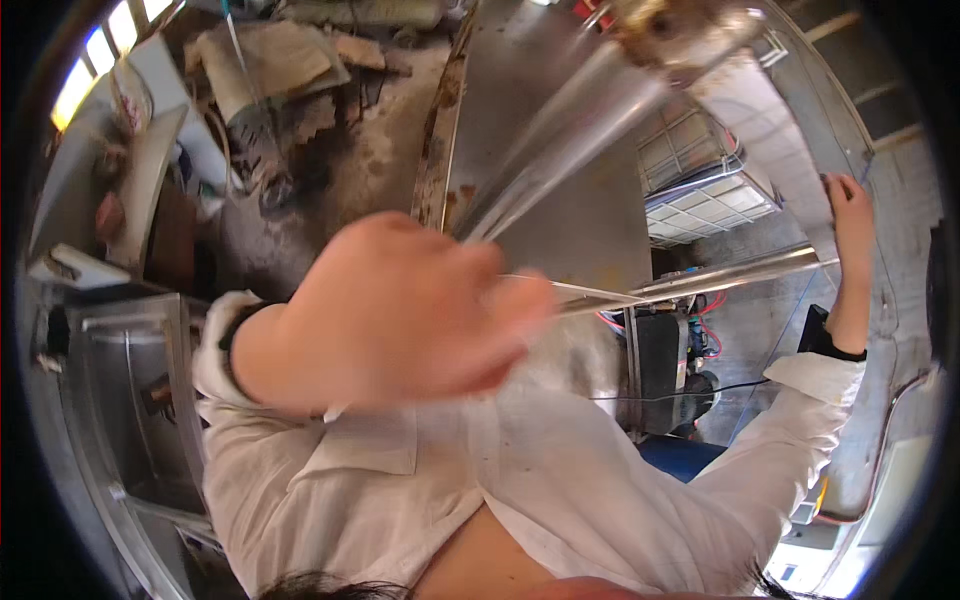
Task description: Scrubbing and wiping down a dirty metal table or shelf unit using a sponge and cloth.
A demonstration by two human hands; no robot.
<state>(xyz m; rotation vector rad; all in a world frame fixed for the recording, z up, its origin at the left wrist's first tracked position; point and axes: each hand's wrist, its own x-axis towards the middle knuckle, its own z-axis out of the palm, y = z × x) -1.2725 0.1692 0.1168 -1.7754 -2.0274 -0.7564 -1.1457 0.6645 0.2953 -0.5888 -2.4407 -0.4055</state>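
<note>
My left hand (397, 319), blurred and close to the camera, is raised before my chest with its fingers curled. It covers the lower end of a shiny metal tube (570, 127); whether it grips the tube or anything else is hidden. Out at the far right, my right hand (853, 217) has its fingers around the edge of a long pale strip (784, 142). That strip runs up to a worn, brass-coloured machine part (675, 34), which is also blurred. Behind the tube lies a flat metal table top (592, 217) with some rusty spots.
A metal rail (727, 274) crosses below the strip. White wire crates (705, 202) stand beyond the table. Below the rail are a dark cabinet (660, 367) and coloured hoses. At left are a metal-framed trough (135, 390), pale panels (154, 187) and a stained floor (375, 157).
</note>
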